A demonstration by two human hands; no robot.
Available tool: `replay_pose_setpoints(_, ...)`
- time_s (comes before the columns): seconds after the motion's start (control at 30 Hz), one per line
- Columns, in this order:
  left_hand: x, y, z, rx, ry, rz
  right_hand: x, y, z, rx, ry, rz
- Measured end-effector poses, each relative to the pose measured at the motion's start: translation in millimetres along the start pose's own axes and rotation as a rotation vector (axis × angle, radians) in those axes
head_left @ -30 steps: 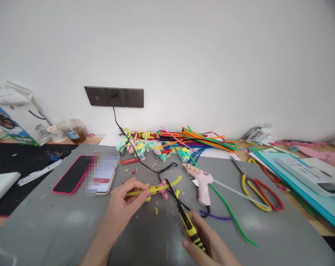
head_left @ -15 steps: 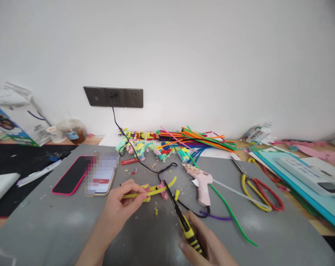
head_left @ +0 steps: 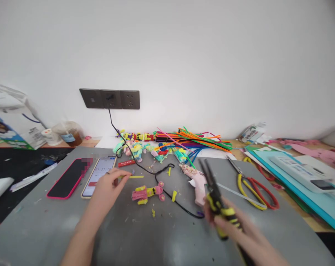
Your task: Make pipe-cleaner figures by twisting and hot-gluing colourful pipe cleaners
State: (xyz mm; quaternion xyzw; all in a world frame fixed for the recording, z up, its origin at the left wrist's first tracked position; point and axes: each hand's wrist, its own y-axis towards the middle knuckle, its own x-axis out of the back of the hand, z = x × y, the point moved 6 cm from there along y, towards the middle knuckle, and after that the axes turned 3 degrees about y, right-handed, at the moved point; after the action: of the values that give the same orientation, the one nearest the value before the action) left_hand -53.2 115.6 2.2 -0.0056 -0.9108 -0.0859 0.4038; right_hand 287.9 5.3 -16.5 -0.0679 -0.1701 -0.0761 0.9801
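Note:
Between the fingertips of my left hand (head_left: 113, 181) is a short yellow pipe cleaner (head_left: 136, 177) that points right. My right hand (head_left: 233, 223) is wrapped round black and yellow pliers (head_left: 217, 201), whose jaws point up and away and look blurred. On the grey mat between the hands lies a small pink and yellow pipe-cleaner figure (head_left: 147, 193), touched by neither hand. Short yellow pieces lie near it, one (head_left: 174, 195) to its right and another (head_left: 153, 212) below. A pink glue gun (head_left: 200, 186) sits just behind the pliers, partly hidden.
Two phones, one dark with a pink case (head_left: 65, 178) and one lit (head_left: 102, 170), lie at the left. Pipe cleaners (head_left: 195, 139) are heaped by the wall. Scissors (head_left: 253, 186) and a blue folder (head_left: 297, 184) are at the right. A black cable (head_left: 145, 167) crosses the mat.
The figure now lies free on the mat. My left hand has moved left and up with a yellow piece. My right hand and the pliers have moved right, away from the figure.

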Motion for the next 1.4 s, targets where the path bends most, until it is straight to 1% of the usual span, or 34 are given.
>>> replay_pose_setpoints(0.03,-5.8,5.9,-0.1,-0.031,0.031,0.009,21.2,13.9,1.5,0.021,-0.097,-0.063)
replay_pose_setpoints(0.1,-10.5,14.6,-3.3,-0.094,0.126,-0.058,62.7,46.1,7.2,0.100,-0.447,-0.204)
replay_pose_setpoints(0.13,-11.2,17.6,-7.6,-0.123,0.182,-0.098,76.8,63.7,8.7,0.134,-0.640,-0.208)
replay_pose_setpoints(0.17,-12.0,20.1,-14.2,-0.149,0.241,-0.125,87.4,81.3,7.6,0.139,-0.820,-0.185)
replay_pose_setpoints(0.2,-14.5,22.9,-23.1,-0.170,0.300,-0.118,96.3,97.5,5.5,0.140,-0.871,-0.163)
replay_pose_setpoints(0.23,-18.4,26.2,-33.8,-0.185,0.352,-0.087,101.5,111.8,3.3,0.149,-0.892,-0.129)
replay_pose_setpoints(0.27,-26.0,30.1,-45.8,-0.202,0.396,-0.004,104.5,124.1,1.1,0.157,-0.915,-0.104)
replay_pose_setpoints(0.3,-36.3,34.3,-58.0,-0.212,0.430,0.111,104.9,134.1,-1.3,0.171,-0.920,-0.081)
replay_pose_setpoints(0.33,-45.1,38.7,-71.6,-0.234,0.437,0.176,103.7,142.3,-4.1,0.182,-0.931,-0.068)
replay_pose_setpoints(0.4,-64.4,48.2,-95.9,-0.270,0.457,0.269,99.3,153.7,-11.5,0.189,-0.965,-0.082)
replay_pose_setpoints(0.43,-75.0,52.5,-105.1,-0.283,0.474,0.312,97.0,157.3,-15.8,0.185,-0.984,-0.106)
replay_pose_setpoints(0.5,-94.2,59.2,-116.7,-0.288,0.515,0.363,93.3,160.5,-23.7,0.173,-1.011,-0.173)
replay_pose_setpoints(0.6,-114.8,62.8,-121.4,-0.259,0.576,0.395,91.3,155.1,-23.4,0.202,-1.007,-0.275)
replay_pose_setpoints(0.67,-123.6,62.4,-120.6,-0.231,0.605,0.414,91.0,145.2,-10.5,0.267,-0.981,-0.325)
replay_pose_setpoints(0.7,-127.0,62.2,-119.9,-0.220,0.615,0.427,90.4,138.1,0.9,0.334,-0.942,-0.349)
replay_pose_setpoints(0.73,-129.6,62.2,-119.2,-0.211,0.620,0.440,89.3,129.5,14.3,0.416,-0.890,-0.370)
replay_pose_setpoints(0.8,-132.5,62.9,-117.9,-0.203,0.616,0.461,86.9,106.6,44.9,0.640,-0.699,-0.437)
replay_pose_setpoints(0.83,-132.4,63.1,-117.4,-0.203,0.607,0.466,84.8,95.9,56.4,0.695,-0.629,-0.458)
replay_pose_setpoints(0.9,-128.9,61.9,-117.2,-0.220,0.569,0.465,77.8,76.4,71.5,0.737,-0.514,-0.504)
replay_pose_setpoints(0.97,-121.7,56.0,-117.6,-0.259,0.503,0.459,62.8,63.9,73.6,0.677,-0.419,-0.481)
replay_pose_setpoints(1.0,-117.2,50.9,-117.7,-0.282,0.458,0.454,51.1,60.7,70.5,0.617,-0.377,-0.429)
replay_pose_setpoints(1.07,-107.7,37.3,-116.9,-0.320,0.358,0.439,17.5,58.1,59.0,0.477,-0.299,-0.223)
replay_pose_setpoints(1.13,-99.4,21.2,-113.8,-0.328,0.262,0.413,-19.9,54.5,49.0,0.384,-0.184,-0.025)
replay_pose_setpoints(1.17,-96.5,12.9,-111.3,-0.323,0.229,0.401,-36.0,52.5,45.6,0.350,-0.136,0.028)
replay_pose_setpoints(1.23,-91.8,-2.6,-106.2,-0.302,0.156,0.362,-61.7,49.2,41.6,0.290,-0.033,0.090)
replay_pose_setpoints(1.27,-88.8,-9.2,-103.7,-0.288,0.103,0.329,-71.1,47.7,40.8,0.263,0.027,0.113)
replay_pose_setpoints(1.33,-81.4,-20.2,-98.2,-0.250,-0.045,0.259,-82.9,44.7,40.9,0.209,0.154,0.160)
replay_pose_setpoints(1.37,-78.2,-24.8,-94.8,-0.223,-0.125,0.245,-85.7,43.1,41.5,0.183,0.209,0.188)
replay_pose_setpoints(1.4,-75.9,-28.8,-91.0,-0.190,-0.203,0.256,-87.3,41.3,42.3,0.157,0.252,0.224)
